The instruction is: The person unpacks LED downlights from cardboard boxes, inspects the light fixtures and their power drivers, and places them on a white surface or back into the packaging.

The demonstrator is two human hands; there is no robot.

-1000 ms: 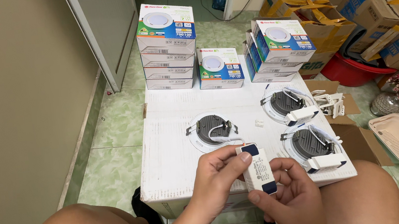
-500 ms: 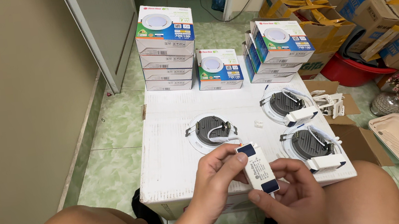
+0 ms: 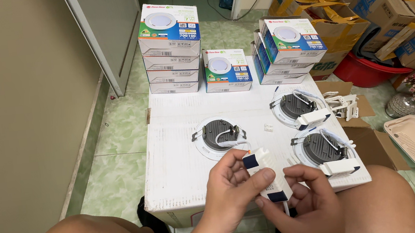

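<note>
driver box [image 3: 266, 176] — white, slim, dark-blue end caps, wire below

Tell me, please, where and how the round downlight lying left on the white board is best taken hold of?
Probably by the downlight's flat white rim, from above at its bare left edge: it lies face down, dark back up, spring clips on both sides, and a wire leaves its near-right side.

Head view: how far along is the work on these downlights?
Two downlights on the right lie face down with white driver boxes wired on. The left downlight has none attached; its driver is held in the left hand and right hand. Boxed lights behind remain closed.
</note>
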